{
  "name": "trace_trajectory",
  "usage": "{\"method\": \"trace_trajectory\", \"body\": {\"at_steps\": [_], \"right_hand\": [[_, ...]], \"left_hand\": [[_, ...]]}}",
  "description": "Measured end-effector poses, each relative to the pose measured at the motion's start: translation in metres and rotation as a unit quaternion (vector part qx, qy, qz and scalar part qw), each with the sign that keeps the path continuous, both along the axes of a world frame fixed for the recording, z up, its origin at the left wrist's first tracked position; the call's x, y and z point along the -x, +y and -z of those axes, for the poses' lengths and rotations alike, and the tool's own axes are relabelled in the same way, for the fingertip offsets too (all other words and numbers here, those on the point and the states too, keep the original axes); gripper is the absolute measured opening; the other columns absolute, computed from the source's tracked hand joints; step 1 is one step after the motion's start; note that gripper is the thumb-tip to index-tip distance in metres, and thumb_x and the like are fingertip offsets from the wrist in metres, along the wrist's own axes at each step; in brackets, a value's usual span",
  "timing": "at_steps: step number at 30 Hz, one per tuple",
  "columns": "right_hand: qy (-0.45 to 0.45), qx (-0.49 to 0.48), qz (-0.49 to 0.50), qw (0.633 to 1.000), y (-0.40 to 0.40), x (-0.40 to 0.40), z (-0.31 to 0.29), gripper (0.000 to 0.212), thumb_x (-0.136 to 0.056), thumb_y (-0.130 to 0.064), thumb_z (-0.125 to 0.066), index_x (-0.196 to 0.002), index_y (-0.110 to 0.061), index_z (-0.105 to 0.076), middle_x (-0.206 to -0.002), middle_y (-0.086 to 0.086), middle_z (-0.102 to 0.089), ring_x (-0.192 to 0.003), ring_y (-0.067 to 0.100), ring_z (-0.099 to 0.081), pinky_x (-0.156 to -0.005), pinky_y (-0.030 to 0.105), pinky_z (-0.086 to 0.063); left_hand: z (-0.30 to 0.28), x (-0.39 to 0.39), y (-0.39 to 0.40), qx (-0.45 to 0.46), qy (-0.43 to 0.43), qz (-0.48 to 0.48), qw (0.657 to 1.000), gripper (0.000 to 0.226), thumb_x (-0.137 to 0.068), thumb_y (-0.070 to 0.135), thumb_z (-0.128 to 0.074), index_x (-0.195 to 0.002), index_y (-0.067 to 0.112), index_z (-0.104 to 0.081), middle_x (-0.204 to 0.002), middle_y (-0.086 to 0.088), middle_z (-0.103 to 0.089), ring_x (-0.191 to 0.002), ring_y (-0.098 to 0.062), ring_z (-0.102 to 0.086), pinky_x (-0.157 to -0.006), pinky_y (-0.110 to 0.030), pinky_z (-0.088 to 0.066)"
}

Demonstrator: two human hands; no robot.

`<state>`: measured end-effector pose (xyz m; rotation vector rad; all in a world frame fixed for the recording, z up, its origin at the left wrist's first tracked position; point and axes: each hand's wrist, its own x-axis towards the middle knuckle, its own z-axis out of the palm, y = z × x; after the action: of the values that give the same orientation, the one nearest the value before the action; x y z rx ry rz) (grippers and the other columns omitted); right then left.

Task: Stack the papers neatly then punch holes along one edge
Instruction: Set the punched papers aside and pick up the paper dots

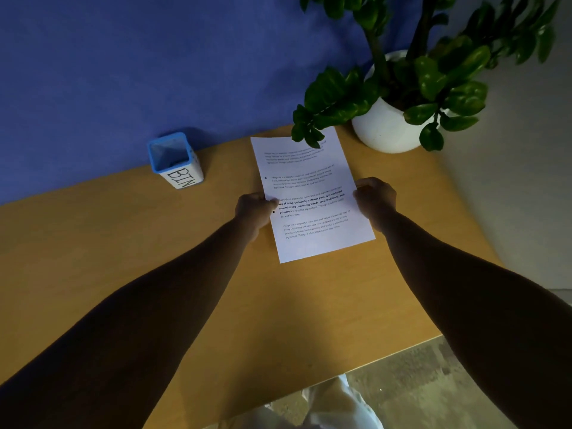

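Observation:
A stack of white printed papers (311, 193) lies near the middle of the wooden table (123, 243), turned a little so its long edges run away from me. Two dark holes show near its left edge. My left hand (255, 209) pinches the left long edge, thumb on top of the sheet. At the right long edge my right hand (376, 198) grips the stack with curled fingers. No hole punch is in view.
A small white box with a blue rim, marked BIN (175, 161), stands at the back left of the table. A potted plant in a white pot (383, 128) sits at the back right, its leaves overhanging the papers' far end. A blue wall rises behind.

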<state>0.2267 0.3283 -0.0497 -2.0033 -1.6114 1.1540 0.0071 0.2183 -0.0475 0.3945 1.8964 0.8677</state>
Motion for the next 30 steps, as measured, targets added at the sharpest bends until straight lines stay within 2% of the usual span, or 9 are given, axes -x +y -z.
{"method": "trace_trajectory", "body": {"at_steps": [3,7,12,14,17,19,23,27,30], "right_hand": [[-0.017,-0.011,-0.011,1.000,0.014,0.002,0.004,0.027,-0.086,-0.013,-0.054,-0.106,-0.022,-0.072,-0.108,-0.002,-0.070,-0.083,0.013,-0.056,-0.048,0.009,-0.034],[-0.026,-0.017,-0.004,1.000,0.028,0.004,0.010,0.026,-0.087,-0.014,-0.055,-0.105,-0.022,-0.072,-0.109,0.001,-0.070,-0.082,0.015,-0.057,-0.048,0.017,-0.039],[-0.047,-0.030,-0.010,0.998,0.038,0.005,0.018,0.029,-0.087,-0.013,-0.053,-0.107,-0.020,-0.072,-0.111,0.003,-0.071,-0.086,0.016,-0.057,-0.067,0.023,-0.046],[-0.050,-0.032,-0.004,0.998,0.039,0.005,0.020,0.028,-0.087,-0.013,-0.053,-0.108,-0.020,-0.071,-0.111,0.004,-0.071,-0.086,0.017,-0.057,-0.070,0.025,-0.046],[-0.064,-0.034,0.009,0.997,0.037,0.005,0.022,0.029,-0.086,-0.012,-0.052,-0.110,-0.017,-0.068,-0.112,0.006,-0.070,-0.087,0.018,-0.056,-0.070,0.023,-0.042],[-0.080,-0.041,0.011,0.996,0.034,0.005,0.023,0.029,-0.086,-0.012,-0.052,-0.111,-0.014,-0.067,-0.112,0.007,-0.069,-0.093,0.023,-0.061,-0.071,0.022,-0.040],[-0.081,-0.043,0.021,0.996,0.030,0.005,0.024,0.029,-0.086,-0.011,-0.054,-0.112,-0.014,-0.066,-0.114,0.008,-0.069,-0.100,0.025,-0.064,-0.073,0.023,-0.041],[-0.114,-0.066,0.003,0.991,0.024,0.007,0.022,0.027,-0.088,-0.014,-0.053,-0.113,-0.011,-0.064,-0.115,0.009,-0.068,-0.103,0.027,-0.063,-0.075,0.025,-0.042],[-0.103,-0.091,-0.015,0.990,0.012,0.012,0.020,0.032,-0.088,-0.019,-0.057,-0.118,-0.009,-0.063,-0.120,0.010,-0.066,-0.111,0.030,-0.060,-0.089,0.035,-0.051]], "left_hand": [[0.005,-0.001,0.011,-0.002,0.000,-0.005,1.000,0.027,-0.091,0.015,-0.068,-0.118,0.009,-0.068,-0.115,-0.009,-0.071,-0.104,-0.026,-0.069,-0.093,-0.042,-0.057],[0.011,-0.001,0.023,0.004,0.002,-0.013,1.000,0.028,-0.090,0.017,-0.070,-0.117,0.010,-0.069,-0.114,-0.008,-0.072,-0.102,-0.025,-0.069,-0.092,-0.041,-0.058],[0.018,-0.001,0.024,-0.001,0.003,-0.019,1.000,0.026,-0.088,0.017,-0.072,-0.113,0.010,-0.071,-0.108,-0.009,-0.074,-0.098,-0.026,-0.071,-0.090,-0.042,-0.059],[0.019,-0.001,0.022,-0.009,0.013,-0.013,1.000,0.026,-0.086,0.020,-0.075,-0.109,0.011,-0.072,-0.103,-0.005,-0.074,-0.096,-0.025,-0.072,-0.089,-0.042,-0.059],[0.019,0.000,0.019,-0.017,0.080,0.013,0.997,0.032,-0.082,0.028,-0.079,-0.109,0.013,-0.072,-0.098,0.002,-0.074,-0.091,-0.017,-0.072,-0.084,-0.037,-0.060],[0.019,0.000,0.017,-0.015,0.128,0.017,0.992,0.040,-0.080,0.032,-0.080,-0.115,0.014,-0.070,-0.104,0.005,-0.075,-0.089,-0.011,-0.070,-0.080,-0.032,-0.060],[0.022,-0.001,0.010,-0.002,0.187,0.000,0.982,0.046,-0.080,0.036,-0.079,-0.120,0.018,-0.064,-0.107,0.008,-0.072,-0.080,-0.006,-0.062,-0.059,-0.018,-0.044],[0.023,-0.001,0.004,0.011,0.192,-0.017,0.981,0.039,-0.081,0.035,-0.075,-0.116,0.021,-0.065,-0.106,0.008,-0.071,-0.086,-0.010,-0.063,-0.069,-0.022,-0.042],[0.019,-0.001,-0.002,0.006,0.196,-0.020,0.980,0.032,-0.084,0.031,-0.072,-0.113,0.022,-0.066,-0.108,0.006,-0.072,-0.088,-0.011,-0.064,-0.069,-0.024,-0.044]]}}
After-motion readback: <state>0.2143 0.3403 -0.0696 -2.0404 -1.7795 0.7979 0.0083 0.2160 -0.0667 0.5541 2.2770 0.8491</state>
